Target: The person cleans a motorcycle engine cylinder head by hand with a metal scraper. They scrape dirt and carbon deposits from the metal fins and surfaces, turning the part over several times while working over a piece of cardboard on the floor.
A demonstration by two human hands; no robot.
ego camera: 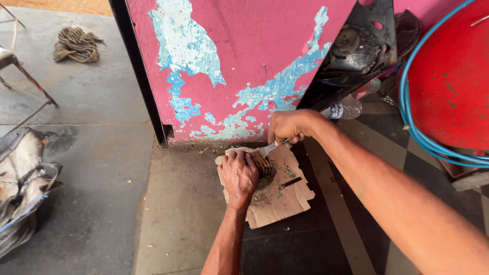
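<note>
My left hand (238, 174) presses down on a dark ribbed metal part (264, 165) that rests on a torn piece of brown cardboard (282, 196) on the floor. My right hand (288, 126) grips a flat metal tool (271, 148), whose tip touches the ribbed part next to my left fingers. Small green flakes lie scattered on the cardboard. Most of the part is hidden under my left hand.
A pink door with peeling blue paint (239, 66) stands just behind the cardboard. A red tank (451, 76) wrapped with a blue hose (415, 127) is at the right, a plastic bottle (346, 108) beside it. A rag (76, 45) and a sack (20, 178) lie on the left.
</note>
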